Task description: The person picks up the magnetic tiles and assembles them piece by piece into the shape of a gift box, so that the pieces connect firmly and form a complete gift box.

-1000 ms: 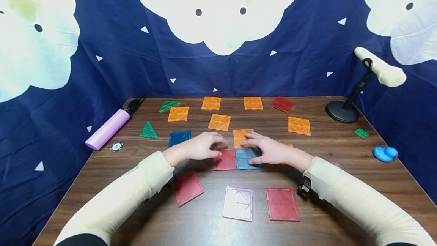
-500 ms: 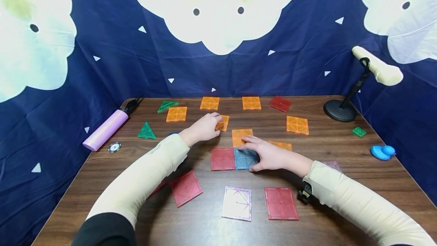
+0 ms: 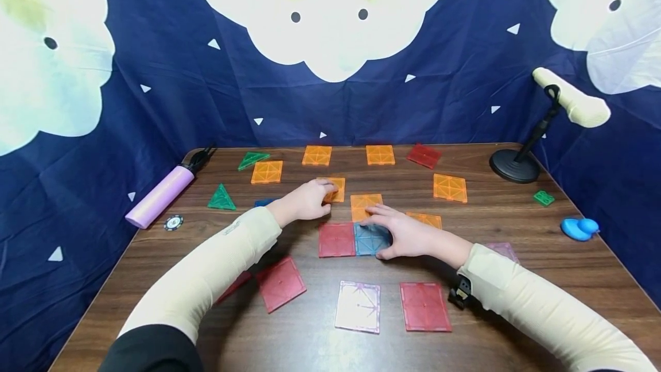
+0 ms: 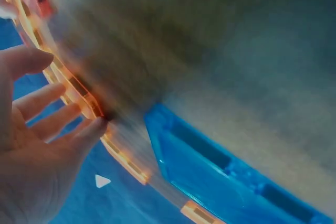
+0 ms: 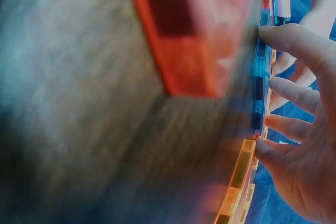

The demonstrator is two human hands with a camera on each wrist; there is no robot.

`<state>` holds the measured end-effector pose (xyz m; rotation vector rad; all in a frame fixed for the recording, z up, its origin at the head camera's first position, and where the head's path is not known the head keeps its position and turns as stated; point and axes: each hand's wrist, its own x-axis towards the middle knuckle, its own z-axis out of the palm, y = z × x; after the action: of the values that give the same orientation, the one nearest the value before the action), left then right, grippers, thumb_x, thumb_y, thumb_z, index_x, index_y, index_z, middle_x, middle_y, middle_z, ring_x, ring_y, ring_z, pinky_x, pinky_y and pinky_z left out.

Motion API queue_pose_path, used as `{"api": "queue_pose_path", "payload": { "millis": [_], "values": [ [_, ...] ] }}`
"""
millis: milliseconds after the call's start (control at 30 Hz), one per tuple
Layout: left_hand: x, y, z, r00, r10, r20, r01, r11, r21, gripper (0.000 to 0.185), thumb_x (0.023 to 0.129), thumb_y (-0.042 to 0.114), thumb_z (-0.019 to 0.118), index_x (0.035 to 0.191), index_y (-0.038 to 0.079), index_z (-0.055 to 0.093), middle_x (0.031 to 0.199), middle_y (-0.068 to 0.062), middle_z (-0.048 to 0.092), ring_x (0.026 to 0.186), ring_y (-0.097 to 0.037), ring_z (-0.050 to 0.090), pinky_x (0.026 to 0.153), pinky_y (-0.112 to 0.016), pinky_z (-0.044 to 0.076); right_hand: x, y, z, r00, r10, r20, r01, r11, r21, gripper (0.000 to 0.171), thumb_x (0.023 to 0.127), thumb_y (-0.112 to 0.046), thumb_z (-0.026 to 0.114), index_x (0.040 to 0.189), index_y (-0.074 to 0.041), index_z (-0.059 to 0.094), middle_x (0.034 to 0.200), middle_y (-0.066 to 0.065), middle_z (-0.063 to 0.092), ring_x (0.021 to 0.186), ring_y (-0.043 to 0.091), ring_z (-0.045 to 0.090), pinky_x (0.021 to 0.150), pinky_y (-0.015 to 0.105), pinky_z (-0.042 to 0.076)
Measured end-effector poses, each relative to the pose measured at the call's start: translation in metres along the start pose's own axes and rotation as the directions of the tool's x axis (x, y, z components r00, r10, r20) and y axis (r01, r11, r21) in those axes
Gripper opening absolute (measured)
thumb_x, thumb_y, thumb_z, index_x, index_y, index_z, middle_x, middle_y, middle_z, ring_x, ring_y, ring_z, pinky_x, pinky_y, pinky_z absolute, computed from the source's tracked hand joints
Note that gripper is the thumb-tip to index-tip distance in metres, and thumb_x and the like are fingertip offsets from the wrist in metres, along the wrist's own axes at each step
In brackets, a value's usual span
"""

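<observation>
In the head view, my left hand lays its fingers on an orange square magnetic tile, partly hidden beneath them. The left wrist view shows these fingers fairly straight, the thumb held apart. My right hand spreads over a blue square tile, thumb at its near edge and fingertips toward its far edge. A red square tile lies flush against the blue one's left side. Behind the blue tile sits another orange tile, touched or nearly touched by the right fingertips.
Nearer me lie a red tile, a pale purple tile and another red tile. Several orange tiles and green triangles are scattered farther back. A pink cylinder, a microphone stand and a blue duck stand around the edges.
My left hand has left the red tile, reached back to the orange tile, and shifted it slightly toward me. My right hand stays at the blue tile.
</observation>
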<state>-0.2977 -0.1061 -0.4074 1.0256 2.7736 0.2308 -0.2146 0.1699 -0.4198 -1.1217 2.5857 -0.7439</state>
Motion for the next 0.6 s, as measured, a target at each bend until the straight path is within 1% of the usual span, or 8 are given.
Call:
{"api": "queue_pose_path", "payload": {
  "millis": [133, 267, 400, 600],
  "values": [
    [-0.012, 0.012, 0.001, 0.999, -0.01, 0.031, 0.01, 1.0, -0.003, 0.059, 0.096, 0.021, 0.063, 0.147, -0.004, 0.05, 0.151, -0.023, 0.047, 0.143, -0.037, 0.04, 0.116, -0.044, 0.033, 0.0, -0.002, 0.0, 1.0, 0.008, -0.001, -0.008, 1.0, -0.007, 0.069, 0.08, -0.023, 0.082, 0.143, -0.009, 0.057, 0.16, 0.022, 0.035, 0.15, 0.044, 0.023, 0.115, 0.061, 0.027],
    [-0.022, 0.023, 0.003, 0.999, -0.011, 0.05, 0.011, 1.0, 0.004, 0.061, 0.094, 0.023, 0.064, 0.146, -0.006, 0.05, 0.152, -0.025, 0.045, 0.144, -0.039, 0.037, 0.12, -0.046, 0.026, 0.0, -0.004, -0.001, 1.0, 0.011, 0.0, -0.011, 1.0, -0.008, 0.069, 0.08, -0.024, 0.083, 0.143, -0.009, 0.058, 0.16, 0.022, 0.035, 0.149, 0.044, 0.023, 0.115, 0.062, 0.027],
    [-0.031, 0.032, 0.005, 0.998, -0.011, 0.06, 0.01, 1.0, 0.007, 0.063, 0.095, 0.027, 0.064, 0.146, -0.006, 0.05, 0.154, -0.026, 0.042, 0.146, -0.039, 0.035, 0.121, -0.048, 0.023, -0.001, -0.004, -0.001, 1.0, 0.011, -0.007, -0.011, 1.0, -0.009, 0.068, 0.08, -0.024, 0.084, 0.141, -0.009, 0.059, 0.159, 0.022, 0.035, 0.149, 0.045, 0.024, 0.115, 0.063, 0.028],
    [-0.042, 0.045, 0.01, 0.998, -0.034, 0.057, 0.034, 0.999, 0.011, 0.064, 0.096, 0.032, 0.063, 0.147, -0.004, 0.05, 0.156, -0.024, 0.041, 0.145, -0.042, 0.035, 0.119, -0.048, 0.027, -0.001, -0.005, -0.001, 1.0, 0.01, -0.014, -0.01, 1.0, -0.011, 0.068, 0.079, -0.024, 0.084, 0.14, -0.009, 0.059, 0.159, 0.022, 0.036, 0.149, 0.045, 0.025, 0.114, 0.063, 0.028]
  ]
}}
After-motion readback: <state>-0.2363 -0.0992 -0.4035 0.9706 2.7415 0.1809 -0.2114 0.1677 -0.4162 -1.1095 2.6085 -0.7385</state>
